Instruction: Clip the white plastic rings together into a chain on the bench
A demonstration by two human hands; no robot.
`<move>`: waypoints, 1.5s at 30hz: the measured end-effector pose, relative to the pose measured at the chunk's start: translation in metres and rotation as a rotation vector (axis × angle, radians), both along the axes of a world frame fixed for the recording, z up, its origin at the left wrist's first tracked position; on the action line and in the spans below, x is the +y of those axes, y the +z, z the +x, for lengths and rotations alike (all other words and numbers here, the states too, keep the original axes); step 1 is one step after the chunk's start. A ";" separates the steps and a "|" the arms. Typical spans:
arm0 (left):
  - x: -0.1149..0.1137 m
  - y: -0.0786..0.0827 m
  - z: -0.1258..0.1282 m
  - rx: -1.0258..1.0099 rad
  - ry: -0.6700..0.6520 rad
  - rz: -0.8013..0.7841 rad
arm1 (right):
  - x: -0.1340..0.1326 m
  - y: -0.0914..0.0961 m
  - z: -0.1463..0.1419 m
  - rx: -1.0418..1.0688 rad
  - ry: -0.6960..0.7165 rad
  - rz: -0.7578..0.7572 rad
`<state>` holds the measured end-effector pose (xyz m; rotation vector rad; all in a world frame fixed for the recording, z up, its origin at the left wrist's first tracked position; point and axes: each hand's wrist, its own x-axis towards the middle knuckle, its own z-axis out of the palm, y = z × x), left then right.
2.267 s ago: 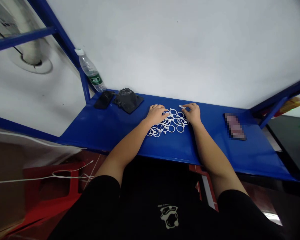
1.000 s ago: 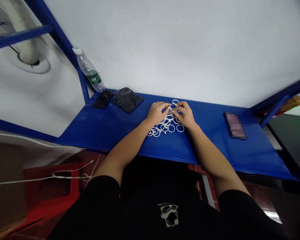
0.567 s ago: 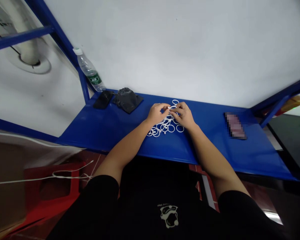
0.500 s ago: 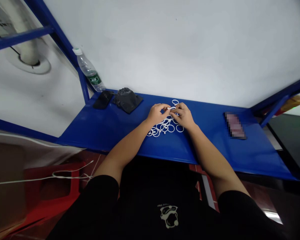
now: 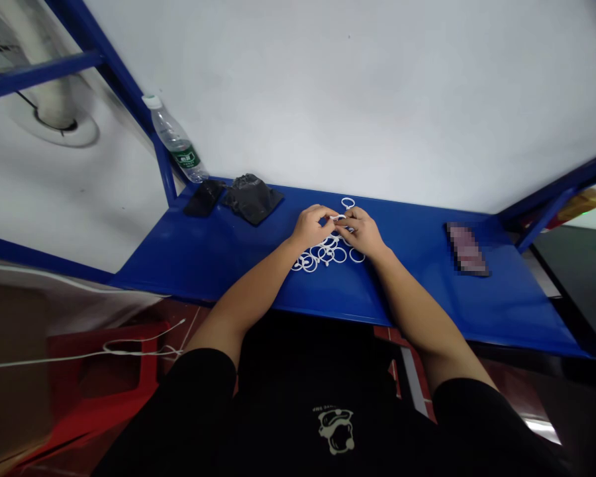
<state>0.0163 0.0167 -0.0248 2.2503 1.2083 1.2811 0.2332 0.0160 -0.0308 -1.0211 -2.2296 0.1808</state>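
Observation:
A heap of several white plastic rings point(image 5: 322, 254) lies on the blue shelf point(image 5: 218, 252). My left hand point(image 5: 310, 226) and my right hand point(image 5: 362, 232) meet above the heap, fingertips together. Both pinch a white ring point(image 5: 337, 218) held between them. One single ring point(image 5: 347, 203) lies apart, just behind my hands near the wall.
A plastic water bottle point(image 5: 175, 140) leans at the shelf's back left by a blue post. A black flat object point(image 5: 203, 197) and a crumpled black bag point(image 5: 252, 197) lie beside it. A phone point(image 5: 467, 249) rests at the right. A red stool point(image 5: 99, 384) stands below left.
My right hand moved left from the heap's right side to meet my left hand. Both hands now pinch one ring together, and a single ring lies uncovered behind them.

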 end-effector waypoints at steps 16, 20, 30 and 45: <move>0.006 -0.002 -0.003 0.007 0.078 -0.033 | 0.000 0.000 0.003 0.022 -0.086 0.023; 0.010 -0.006 -0.005 0.139 0.025 -0.118 | 0.015 -0.008 0.021 0.110 -0.288 -0.010; 0.002 -0.005 -0.003 0.439 -0.162 -0.226 | 0.030 -0.016 0.050 -0.054 -0.499 -0.119; 0.004 -0.005 -0.003 0.419 -0.115 -0.206 | 0.028 -0.019 0.026 -0.079 -0.121 -0.173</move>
